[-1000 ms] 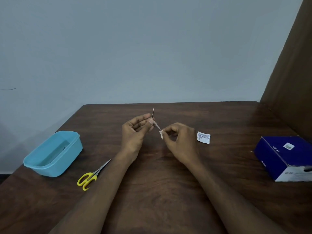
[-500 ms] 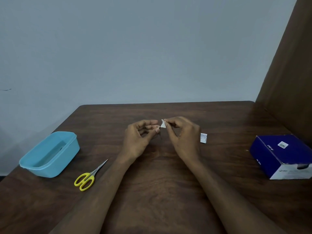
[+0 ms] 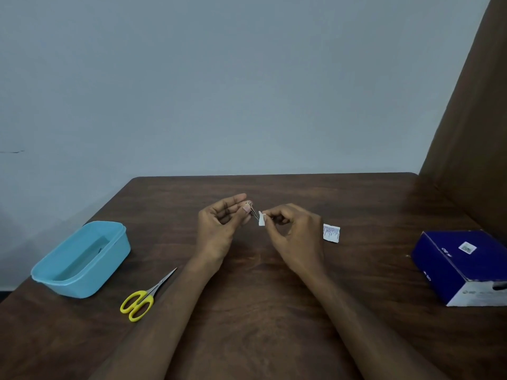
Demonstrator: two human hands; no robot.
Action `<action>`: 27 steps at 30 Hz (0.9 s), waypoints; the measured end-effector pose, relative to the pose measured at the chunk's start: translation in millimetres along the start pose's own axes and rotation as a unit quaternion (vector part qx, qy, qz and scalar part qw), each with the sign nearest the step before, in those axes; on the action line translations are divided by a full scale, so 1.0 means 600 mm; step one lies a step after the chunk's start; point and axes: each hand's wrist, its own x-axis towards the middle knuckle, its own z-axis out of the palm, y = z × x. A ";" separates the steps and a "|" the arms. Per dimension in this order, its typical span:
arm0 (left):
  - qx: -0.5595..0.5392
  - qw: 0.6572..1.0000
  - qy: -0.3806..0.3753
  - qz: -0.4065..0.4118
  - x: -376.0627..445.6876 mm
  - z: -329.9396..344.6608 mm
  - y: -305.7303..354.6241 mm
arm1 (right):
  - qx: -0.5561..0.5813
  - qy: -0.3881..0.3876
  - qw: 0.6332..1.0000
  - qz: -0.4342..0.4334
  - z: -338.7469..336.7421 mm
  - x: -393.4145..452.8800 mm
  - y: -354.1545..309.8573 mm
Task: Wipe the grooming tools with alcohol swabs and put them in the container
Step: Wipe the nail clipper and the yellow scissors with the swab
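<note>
Swab back at the tool's tip

Your left hand [image 3: 219, 231] pinches a thin metal tool [image 3: 254, 213]; your right hand [image 3: 295, 237] pinches the swab [image 3: 261, 220], which has slid from up by the left fingertips down to the tool's lower end. One wiping pass looks done. The container [image 3: 82, 260] waits well left of that grip, scissors [image 3: 145, 296] beside it.

I see both bare forearms rising from the bottom of the frame to its centre. My left hand [image 3: 219, 229] pinches with thumb and fingertips; my right hand [image 3: 293, 234] pinches too, knuckles up.
</note>
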 end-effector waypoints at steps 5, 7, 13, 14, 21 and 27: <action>-0.007 1.000 -0.018 -0.010 -0.002 0.002 -0.002 | 0.042 0.064 0.994 0.083 0.001 0.007 0.011; -0.006 0.999 -0.032 -0.008 -0.005 0.005 -0.001 | 0.056 0.065 0.989 0.120 0.000 0.008 0.015; 0.029 0.998 -0.051 0.016 -0.011 0.003 -0.003 | 0.079 -0.029 0.994 0.067 0.011 -0.006 -0.010; 0.032 0.998 -0.044 0.019 -0.010 0.002 -0.002 | 0.069 -0.040 0.996 0.050 0.011 -0.008 -0.013; 0.037 0.999 -0.016 0.006 -0.008 0.001 -0.002 | 0.023 -0.091 0.995 0.035 0.008 -0.009 -0.016; 0.028 1.000 -0.007 0.002 -0.008 0.004 -0.004 | 0.018 -0.049 0.995 0.086 0.012 -0.005 0.001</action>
